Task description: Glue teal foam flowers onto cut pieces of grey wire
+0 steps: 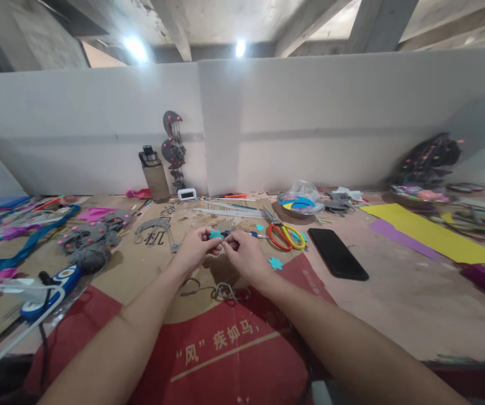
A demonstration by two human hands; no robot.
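My left hand (202, 247) pinches a small teal flower-shaped cutout (215, 234) between thumb and fingertips. My right hand (241, 252) is closed right beside it, thumb and fingers pressed together near the cutout's edge; what they hold is too small to make out. A tool with a dark blue handle (251, 233) shows just behind my right hand; whether the hand touches it cannot be told. Another teal flower cutout (275, 263) lies to the right of my right wrist. Scissors with red and yellow handles (287, 236) rest farther right. Below my hands lies a tangled grey cord (225, 292).
A black phone (337, 254) lies on the right, near yellow sheet material (432, 232). Behind are a bottle (156, 179), a small white clock (187, 194) and a bowl (299, 207). At left are grey felt pieces (93, 239) and a blue power strip (52, 291). Red-printed cardboard (225, 360) covers the front.
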